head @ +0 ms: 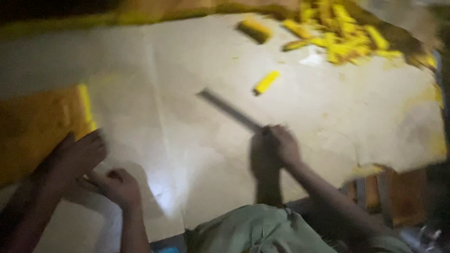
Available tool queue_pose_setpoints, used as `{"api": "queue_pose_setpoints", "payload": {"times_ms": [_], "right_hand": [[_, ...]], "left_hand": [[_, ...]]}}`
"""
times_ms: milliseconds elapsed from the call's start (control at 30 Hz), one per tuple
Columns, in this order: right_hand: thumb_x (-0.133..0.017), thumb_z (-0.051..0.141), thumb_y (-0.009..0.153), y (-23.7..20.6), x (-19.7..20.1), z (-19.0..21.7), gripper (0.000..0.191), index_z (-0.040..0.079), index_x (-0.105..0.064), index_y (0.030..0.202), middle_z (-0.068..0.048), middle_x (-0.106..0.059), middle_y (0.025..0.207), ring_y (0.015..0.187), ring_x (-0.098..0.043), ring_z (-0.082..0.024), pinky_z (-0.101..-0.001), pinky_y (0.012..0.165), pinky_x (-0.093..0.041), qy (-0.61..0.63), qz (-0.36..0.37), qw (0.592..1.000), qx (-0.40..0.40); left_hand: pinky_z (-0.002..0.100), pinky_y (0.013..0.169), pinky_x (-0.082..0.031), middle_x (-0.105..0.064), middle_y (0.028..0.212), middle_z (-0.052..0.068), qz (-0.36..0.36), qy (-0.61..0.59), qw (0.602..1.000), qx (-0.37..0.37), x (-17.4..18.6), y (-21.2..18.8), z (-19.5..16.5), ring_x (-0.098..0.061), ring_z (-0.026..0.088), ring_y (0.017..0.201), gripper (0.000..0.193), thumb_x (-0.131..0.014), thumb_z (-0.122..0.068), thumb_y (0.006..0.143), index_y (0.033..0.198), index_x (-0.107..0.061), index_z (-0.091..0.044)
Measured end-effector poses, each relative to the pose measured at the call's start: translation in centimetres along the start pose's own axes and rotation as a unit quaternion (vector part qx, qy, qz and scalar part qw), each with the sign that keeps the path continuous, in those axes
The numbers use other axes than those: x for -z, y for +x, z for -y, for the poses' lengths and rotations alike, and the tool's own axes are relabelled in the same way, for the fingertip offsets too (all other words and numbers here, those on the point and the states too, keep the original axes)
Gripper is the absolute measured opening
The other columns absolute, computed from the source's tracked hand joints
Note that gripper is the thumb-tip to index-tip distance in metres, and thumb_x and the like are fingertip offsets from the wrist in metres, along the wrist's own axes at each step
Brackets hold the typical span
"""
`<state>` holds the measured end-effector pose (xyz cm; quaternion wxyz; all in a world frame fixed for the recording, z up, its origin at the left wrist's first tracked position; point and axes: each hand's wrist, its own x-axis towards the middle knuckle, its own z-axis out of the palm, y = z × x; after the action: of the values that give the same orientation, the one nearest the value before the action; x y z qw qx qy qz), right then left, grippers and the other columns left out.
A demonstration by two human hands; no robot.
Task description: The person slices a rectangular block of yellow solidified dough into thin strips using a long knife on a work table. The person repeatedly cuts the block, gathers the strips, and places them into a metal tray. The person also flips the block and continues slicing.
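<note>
On the pale worktop (187,117), your right hand (279,145) has its grip closed around a long flat blade (227,108). Just beyond the blade: one yellow piece (266,82). Your left hand (117,187) lies nearer you, grip unclear through blur.

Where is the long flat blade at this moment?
In the head view, the blade lies right of centre over the pale sheet, gripped by the right hand, its tip pointing up-left, just below a lone yellow piece.
</note>
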<state>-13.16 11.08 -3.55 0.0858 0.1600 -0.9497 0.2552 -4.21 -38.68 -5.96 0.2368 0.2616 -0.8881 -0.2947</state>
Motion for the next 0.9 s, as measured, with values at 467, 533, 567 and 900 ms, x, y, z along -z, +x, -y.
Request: {"api": "queue_pose_setpoints", "payload": {"times_ms": [467, 533, 567, 900], "right_hand": [[-0.074, 0.023, 0.097, -19.8, 28.6, -34.8, 0.033, 0.005, -0.065, 0.123, -0.018, -0.063, 0.112, 0.108, -0.057, -0.038, -0.0526, 0.095, -0.045, -0.176, -0.238, 0.939, -0.178], [-0.076, 0.020, 0.096, -24.4, 29.7, -37.6, 0.038, 0.005, -0.061, 0.128, -0.018, -0.060, 0.119, 0.117, -0.055, -0.037, -0.0538, 0.102, -0.042, -0.200, -0.316, 0.915, -0.150], [-0.076, 0.017, 0.094, -27.1, 30.2, -38.7, 0.045, 0.003, -0.058, 0.133, -0.019, -0.057, 0.124, 0.123, -0.054, -0.036, -0.0554, 0.109, -0.039, -0.222, -0.350, 0.903, -0.114], [-0.060, 0.032, 0.110, -51.3, 29.4, -49.7, 0.035, 0.001, -0.062, 0.127, -0.023, -0.068, 0.118, 0.113, -0.065, -0.041, -0.0539, 0.102, -0.051, 0.047, 0.039, 0.703, -0.709]], "left_hand": [[0.071, 0.118, -0.019, -0.021, 0.160, 0.040, 0.231, 0.167, 0.913, -0.292, -10.5, -37.0, -32.6, -0.019, 0.059, 0.150, 0.082, -0.060, -0.040, 0.091, 0.157, -0.031, 0.000], [0.069, 0.121, -0.018, -0.019, 0.162, 0.041, 0.256, 0.155, 0.892, -0.338, -13.0, -42.1, -37.8, -0.017, 0.058, 0.152, 0.084, -0.059, -0.041, 0.096, 0.159, -0.027, 0.003], [0.068, 0.122, -0.017, -0.017, 0.164, 0.040, 0.256, 0.156, 0.881, -0.365, -14.8, -44.1, -40.6, -0.016, 0.058, 0.153, 0.084, -0.058, -0.042, 0.098, 0.161, -0.026, 0.004], [0.068, 0.127, -0.009, -0.007, 0.169, 0.037, 0.420, 0.158, 0.743, -0.496, -30.2, -53.1, -54.7, -0.007, 0.056, 0.158, 0.082, -0.038, -0.052, 0.108, 0.166, -0.018, 0.003]]}}
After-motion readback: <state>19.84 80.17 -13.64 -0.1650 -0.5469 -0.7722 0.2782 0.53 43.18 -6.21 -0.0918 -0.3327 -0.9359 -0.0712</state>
